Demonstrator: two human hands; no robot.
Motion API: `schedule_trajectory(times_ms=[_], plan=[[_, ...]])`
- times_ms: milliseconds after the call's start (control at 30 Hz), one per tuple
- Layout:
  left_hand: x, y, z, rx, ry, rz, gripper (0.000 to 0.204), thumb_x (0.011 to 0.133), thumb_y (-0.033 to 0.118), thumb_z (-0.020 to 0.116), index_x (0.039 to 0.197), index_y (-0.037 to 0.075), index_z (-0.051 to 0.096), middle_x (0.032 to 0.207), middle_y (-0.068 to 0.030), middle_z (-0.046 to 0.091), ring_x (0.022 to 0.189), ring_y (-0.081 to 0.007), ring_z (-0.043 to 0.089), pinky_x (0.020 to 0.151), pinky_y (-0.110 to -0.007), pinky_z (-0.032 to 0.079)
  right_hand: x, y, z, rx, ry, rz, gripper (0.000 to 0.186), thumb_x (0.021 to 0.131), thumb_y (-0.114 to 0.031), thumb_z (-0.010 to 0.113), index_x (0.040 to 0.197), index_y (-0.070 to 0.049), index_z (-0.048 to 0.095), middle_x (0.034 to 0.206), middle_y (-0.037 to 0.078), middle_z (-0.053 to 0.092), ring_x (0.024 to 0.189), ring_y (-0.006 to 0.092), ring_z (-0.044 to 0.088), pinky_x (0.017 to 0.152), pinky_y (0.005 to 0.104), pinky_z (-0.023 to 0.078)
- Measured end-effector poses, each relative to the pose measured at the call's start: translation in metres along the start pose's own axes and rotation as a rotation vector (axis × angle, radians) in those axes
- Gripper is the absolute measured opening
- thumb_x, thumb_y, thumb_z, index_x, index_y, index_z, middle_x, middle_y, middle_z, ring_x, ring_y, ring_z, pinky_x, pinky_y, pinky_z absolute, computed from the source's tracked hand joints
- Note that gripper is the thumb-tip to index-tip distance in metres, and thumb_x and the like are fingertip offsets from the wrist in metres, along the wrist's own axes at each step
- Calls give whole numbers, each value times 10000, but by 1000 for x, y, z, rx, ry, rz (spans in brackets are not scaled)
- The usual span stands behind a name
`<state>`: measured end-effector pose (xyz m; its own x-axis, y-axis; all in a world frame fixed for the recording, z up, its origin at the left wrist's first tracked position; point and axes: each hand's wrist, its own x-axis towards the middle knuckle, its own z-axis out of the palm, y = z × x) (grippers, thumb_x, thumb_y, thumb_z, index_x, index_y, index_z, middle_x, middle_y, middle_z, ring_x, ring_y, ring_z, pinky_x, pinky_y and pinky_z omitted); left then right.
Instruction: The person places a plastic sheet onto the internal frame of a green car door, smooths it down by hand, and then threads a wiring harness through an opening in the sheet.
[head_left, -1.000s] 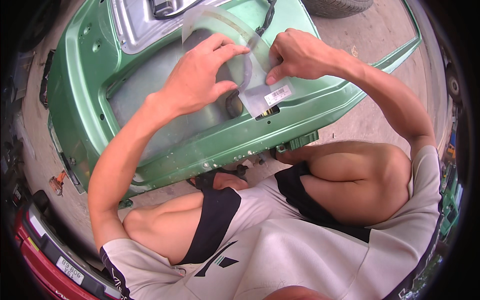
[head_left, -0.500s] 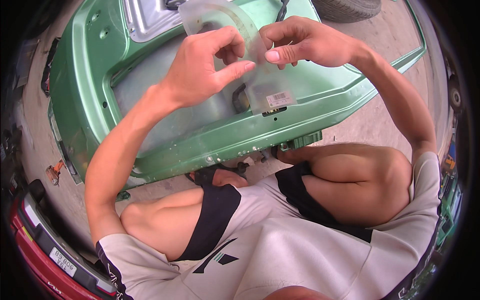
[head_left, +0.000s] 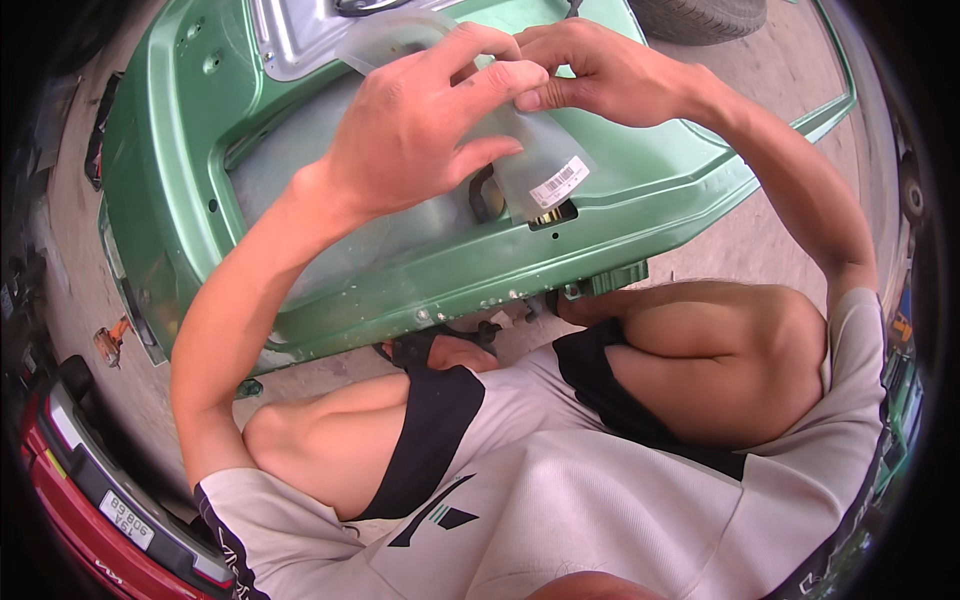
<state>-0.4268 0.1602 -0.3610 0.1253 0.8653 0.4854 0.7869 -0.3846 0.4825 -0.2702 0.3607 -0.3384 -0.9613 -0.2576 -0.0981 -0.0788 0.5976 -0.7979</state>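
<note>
A flexible, translucent plastic sheet (head_left: 540,150) with a white printed label (head_left: 558,182) lies over the green car door (head_left: 610,180), partly hidden behind my hands. My left hand (head_left: 420,130) is above it, its fingers curved and apart. The index fingertip reaches the right fingertips, while the thumb stands away. My right hand (head_left: 600,75) is pinched, thumb against fingers, at the sheet's upper part. Whatever sits in that pinch is too small or too covered to make out.
A silver metal panel (head_left: 305,35) is set in the door's upper left. Beyond the door lies a tyre (head_left: 700,15). An orange tool (head_left: 110,342) rests on the concrete floor at the left. The rear of a red car (head_left: 65,510) is at lower left.
My left hand has moved right and its index finger now meets my right fingertips, where there was a gap. The sheet has shifted and its label has tilted.
</note>
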Motion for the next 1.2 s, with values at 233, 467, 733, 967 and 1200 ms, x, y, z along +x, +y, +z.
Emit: schedule_trajectory(times_ms=[233, 467, 733, 967, 1200], plan=[[1, -4, -12, 13, -30, 19, 367, 720, 115, 931, 1028, 65, 737, 1124, -70, 654, 708, -205, 620, 648, -330, 538, -4, 8, -2, -210, 17, 65, 229, 935, -216, 715, 1038, -11, 720, 1035, 100, 678, 1068, 279, 596, 957, 442, 466], [-1, -12, -4, -150, -78, -259, 282, 884, 150, 846, 840, -8, 617, 777, -86, 595, 642, -208, 560, 602, -367, 484, -7, 14, 13, -644, 115, 71, 196, 869, -137, 754, 1039, -42, 737, 1079, 79, 684, 1156, 265, 596, 1011, 446, 455], [-1, -11, 1, 23, -29, -582, 329, 914, 194, 752, 783, -23, 542, 668, -142, 548, 565, -258, 475, 555, -413, 400, -17, 21, 18, -627, 253, -105, 227, 797, -46, 747, 1016, -56, 688, 1056, 84, 676, 1108, 282, 611, 947, 435, 484], [12, -15, 4, 96, -96, -529, 266, 895, 241, 765, 931, -3, 667, 751, -184, 638, 674, -364, 602, 638, -474, 454, -27, 26, 22, -595, 338, -266, 289, 735, 34, 726, 989, -62, 625, 1014, 96, 666, 1023, 306, 629, 855, 422, 521], [39, -13, 20, 131, -367, -385, 303, 888, 243, 781, 1148, 88, 762, 942, -132, 734, 942, -367, 698, 808, -494, 538, -27, 33, 19, -655, 356, -423, 315, 715, 53, 740, 964, -71, 593, 955, 88, 659, 967, 302, 640, 802, 400, 541]])
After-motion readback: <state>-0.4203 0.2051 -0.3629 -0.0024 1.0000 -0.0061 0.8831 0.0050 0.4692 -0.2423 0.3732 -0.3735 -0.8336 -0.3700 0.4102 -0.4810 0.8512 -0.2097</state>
